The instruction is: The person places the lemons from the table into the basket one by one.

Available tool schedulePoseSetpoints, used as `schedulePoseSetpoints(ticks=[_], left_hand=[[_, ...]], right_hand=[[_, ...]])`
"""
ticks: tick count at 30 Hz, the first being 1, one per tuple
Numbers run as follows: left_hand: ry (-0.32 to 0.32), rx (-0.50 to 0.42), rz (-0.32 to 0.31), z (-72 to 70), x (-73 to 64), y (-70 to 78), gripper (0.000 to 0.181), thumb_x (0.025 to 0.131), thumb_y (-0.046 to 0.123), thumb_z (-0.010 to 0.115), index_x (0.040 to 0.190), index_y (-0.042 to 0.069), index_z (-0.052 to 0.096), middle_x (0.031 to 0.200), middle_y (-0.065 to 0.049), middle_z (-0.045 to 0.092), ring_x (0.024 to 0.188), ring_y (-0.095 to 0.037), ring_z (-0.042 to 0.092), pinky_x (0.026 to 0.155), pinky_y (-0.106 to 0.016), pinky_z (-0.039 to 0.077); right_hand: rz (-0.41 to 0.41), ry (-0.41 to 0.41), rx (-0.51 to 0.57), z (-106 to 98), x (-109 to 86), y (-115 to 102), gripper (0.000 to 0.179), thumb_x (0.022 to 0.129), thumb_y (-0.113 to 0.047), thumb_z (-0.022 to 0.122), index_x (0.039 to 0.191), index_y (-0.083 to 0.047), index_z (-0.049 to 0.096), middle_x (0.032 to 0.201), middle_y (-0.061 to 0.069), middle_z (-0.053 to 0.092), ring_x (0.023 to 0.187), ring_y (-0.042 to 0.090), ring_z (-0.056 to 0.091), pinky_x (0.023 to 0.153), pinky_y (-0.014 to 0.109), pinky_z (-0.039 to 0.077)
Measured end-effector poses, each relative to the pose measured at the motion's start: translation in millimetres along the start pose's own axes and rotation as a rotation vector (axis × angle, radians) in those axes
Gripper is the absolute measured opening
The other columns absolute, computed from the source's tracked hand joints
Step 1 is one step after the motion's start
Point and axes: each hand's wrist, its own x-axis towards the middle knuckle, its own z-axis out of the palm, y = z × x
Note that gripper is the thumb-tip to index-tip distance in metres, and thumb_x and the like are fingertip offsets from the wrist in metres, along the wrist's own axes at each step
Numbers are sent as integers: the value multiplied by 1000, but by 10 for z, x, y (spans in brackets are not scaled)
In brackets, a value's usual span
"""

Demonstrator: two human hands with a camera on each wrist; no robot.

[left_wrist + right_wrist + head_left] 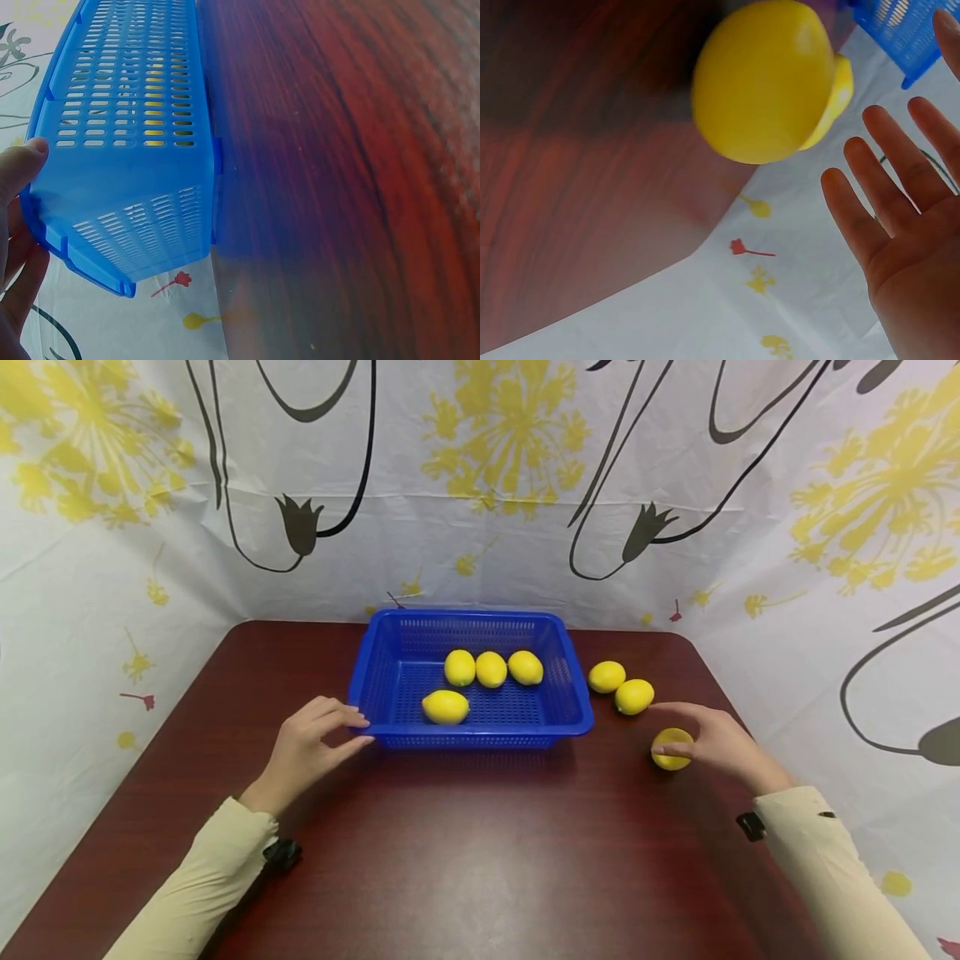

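Note:
A blue plastic basket [480, 729] with slotted sides sits at the back of the table. My left hand [309, 745] grips its rim at the front left corner, thumb on the near side and fingers over the edge. Inside, three yellow lemons [491, 670] lie in a row, with another lemon [446, 707] closer to the front. On the right, my right hand [716, 742] hovers over a lemon [670, 762] on the table, partly covering it. Its fingers [885, 180] are spread and extended, holding nothing, in the right wrist view.
Two more lemons [607, 677] lie side by side on the table, just right of the basket. The dark red wooden table [480, 860] meets a white cloth [480, 560] with yellow and grey floral prints at its back and sides.

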Motion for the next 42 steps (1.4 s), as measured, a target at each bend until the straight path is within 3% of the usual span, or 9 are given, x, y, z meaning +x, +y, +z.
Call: schedulePoseSetpoints(ticks=[16, 33, 42], left_hand=[[-4, 11, -11, 2, 1, 17, 35, 59, 9, 93, 89, 7, 76, 87, -4, 74, 87, -18, 65, 85, -18, 49], [-22, 4, -38, 1, -13, 32, 37, 58, 6, 93, 91, 7, 76, 88, -4, 74, 88, -20, 65, 90, -11, 46], [-1, -5, -20, 8, -9, 43, 38, 57, 4, 93, 91, 8, 76, 88, -4, 74, 87, -19, 65, 87, -15, 48]], right_hand=[[44, -55, -23, 129, -67, 180, 73, 79, -53, 78, 138, -15, 57, 137, 19, 60, 124, 38, 54, 98, 61, 45], [30, -46, 21, 222, -76, 357, 77, 77, -42, 83, 140, -10, 54, 141, 21, 56, 128, 39, 50, 99, 60, 42], [46, -37, 19, 282, -53, 430, 72, 80, -33, 82, 142, -10, 53, 143, 23, 53, 124, 39, 52, 98, 58, 43]])
